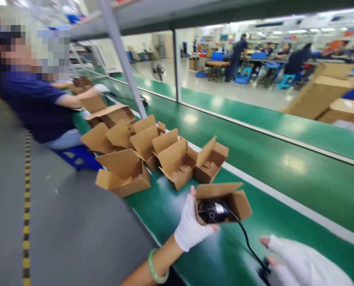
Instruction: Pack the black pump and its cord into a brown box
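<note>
My left hand point(191, 226), in a white fingerless glove with a green bangle on the wrist, grips the side of a small open cardboard box point(235, 200) on the green conveyor belt point(284, 171). A black device point(211, 210) sits inside the box. Its black cable point(246, 240) runs out of the box down to my right hand point(296, 264), also gloved, at the bottom right, whose fingers are closed around the cable end near a black plug point(264, 272).
Several empty open cardboard boxes point(153, 155) stand in a row on the belt's near edge. A seated person in a dark blue shirt point(36, 105) handles boxes at the left. Larger cartons point(328, 93) sit at right. Other workers stand far behind.
</note>
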{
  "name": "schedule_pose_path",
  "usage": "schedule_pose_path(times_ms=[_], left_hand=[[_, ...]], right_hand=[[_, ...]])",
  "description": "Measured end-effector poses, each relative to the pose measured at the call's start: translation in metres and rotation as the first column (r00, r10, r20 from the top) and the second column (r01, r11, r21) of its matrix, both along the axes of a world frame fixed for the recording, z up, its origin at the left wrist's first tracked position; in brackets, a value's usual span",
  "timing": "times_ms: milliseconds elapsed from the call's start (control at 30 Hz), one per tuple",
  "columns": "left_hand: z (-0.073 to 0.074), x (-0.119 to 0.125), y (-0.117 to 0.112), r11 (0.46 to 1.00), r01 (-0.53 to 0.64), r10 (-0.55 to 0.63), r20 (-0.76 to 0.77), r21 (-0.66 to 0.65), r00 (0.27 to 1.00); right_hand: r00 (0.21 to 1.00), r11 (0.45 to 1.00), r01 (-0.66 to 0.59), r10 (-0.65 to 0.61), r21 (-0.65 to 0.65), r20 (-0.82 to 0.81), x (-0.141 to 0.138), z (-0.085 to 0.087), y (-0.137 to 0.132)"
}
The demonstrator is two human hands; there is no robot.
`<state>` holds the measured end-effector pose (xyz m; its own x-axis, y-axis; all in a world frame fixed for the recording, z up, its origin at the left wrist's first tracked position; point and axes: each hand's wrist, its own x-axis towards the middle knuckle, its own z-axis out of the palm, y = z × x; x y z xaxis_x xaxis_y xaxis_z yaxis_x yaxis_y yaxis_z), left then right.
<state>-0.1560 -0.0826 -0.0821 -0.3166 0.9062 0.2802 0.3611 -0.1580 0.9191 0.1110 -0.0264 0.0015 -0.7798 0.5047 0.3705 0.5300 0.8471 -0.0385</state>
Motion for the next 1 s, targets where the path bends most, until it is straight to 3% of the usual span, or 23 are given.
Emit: schedule_pose_path(times_ms=[100, 267, 400, 500, 533, 600, 667, 733, 833, 900, 967, 1000], left_hand=[[0.019, -0.01, -0.013, 0.992, -0.032, 0.064, -0.264, 0.124, 0.962], [0.061, -0.01, -0.035, 0.928, 0.09, 0.116, -0.507, 0.362, 0.854], [0.088, 0.015, -0.032, 0.865, 0.333, -0.016, -0.641, 0.376, 0.767], [0.097, 0.044, -0.017, 0.779, 0.562, -0.231, -0.706, 0.278, 0.669], [0.099, 0.055, -0.012, 0.746, 0.628, -0.299, -0.731, 0.221, 0.613], [0.101, 0.076, -0.004, 0.69, 0.717, -0.395, -0.78, 0.097, 0.485], [0.102, 0.093, 0.0, 0.667, 0.744, -0.429, -0.806, 0.021, 0.408], [0.101, 0.105, 0.001, 0.706, 0.707, -0.403, -0.805, 0.028, 0.435], [0.098, 0.115, -0.002, 0.806, 0.584, -0.338, -0.734, 0.099, 0.59], [0.094, 0.119, -0.007, 0.832, 0.542, -0.36, -0.625, 0.121, 0.693], [0.091, 0.122, -0.015, 0.842, 0.523, -0.402, -0.494, 0.132, 0.771], [0.089, 0.124, -0.02, 0.848, 0.516, -0.422, -0.432, 0.124, 0.797]], right_hand=[[0.947, 0.959, 0.255, -0.222, -0.124, 0.232, 0.045, -0.001, -0.011], [0.877, 0.808, 0.395, -0.19, -0.437, 0.442, 0.061, -0.037, -0.026], [0.842, 0.732, 0.524, -0.369, -0.436, 0.393, 0.052, -0.052, -0.052], [0.801, 0.609, 0.573, -0.559, -0.549, 0.216, 0.054, -0.049, -0.076], [0.786, 0.546, 0.527, -0.605, -0.652, 0.128, 0.056, -0.046, -0.084], [0.725, 0.401, 0.305, -0.686, -0.864, -0.062, 0.06, -0.037, -0.1], [0.567, 0.293, 0.005, -0.788, -0.956, -0.238, 0.062, -0.029, -0.115], [0.369, 0.244, -0.216, -0.876, -0.946, -0.31, 0.057, -0.023, -0.128], [0.172, 0.254, -0.345, -0.929, -0.903, -0.327, 0.04, -0.017, -0.134], [0.063, 0.348, -0.33, -0.919, -0.877, -0.389, 0.025, -0.015, -0.131], [0.018, 0.447, -0.197, -0.888, -0.873, -0.459, 0.008, -0.015, -0.125], [0.069, 0.471, -0.064, -0.877, -0.88, -0.475, 0.0, -0.017, -0.122]])
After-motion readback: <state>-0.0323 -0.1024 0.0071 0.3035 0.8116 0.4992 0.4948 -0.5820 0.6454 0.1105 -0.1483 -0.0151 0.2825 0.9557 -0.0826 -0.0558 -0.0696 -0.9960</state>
